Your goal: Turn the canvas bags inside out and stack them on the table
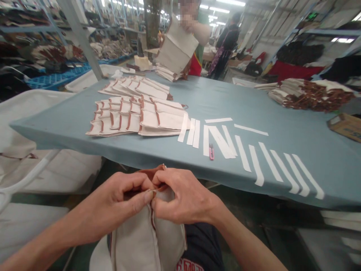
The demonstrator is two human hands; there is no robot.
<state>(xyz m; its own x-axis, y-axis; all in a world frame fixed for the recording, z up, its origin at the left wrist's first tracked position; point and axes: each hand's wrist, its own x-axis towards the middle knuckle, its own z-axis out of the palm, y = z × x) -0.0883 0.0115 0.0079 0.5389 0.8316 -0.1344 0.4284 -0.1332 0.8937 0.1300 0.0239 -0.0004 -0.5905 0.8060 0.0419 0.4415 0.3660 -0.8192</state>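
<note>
The bag (141, 241) stands upright in the person's lap, below the near edge of the table (282, 113) and clear of it. Both hands meet at the bag's top. The left hand (124, 199) has a narrow grip, thumb and fingers pinched on the bag's upper edge. The right hand (183, 199) is likewise closed on that edge, touching the left at the fingertips. A brown trim (153, 172) shows just above the knuckles.

On the table, white strips (254, 158) lie in a row along the near edge, with a pink cutter (211, 151) among them. Fanned piles of bags (135, 116) lie towards the left edge, and another heap (310, 94) lies at the far right, near a box (345, 126). At the far edge a co-worker holds up a stack (176, 49).
</note>
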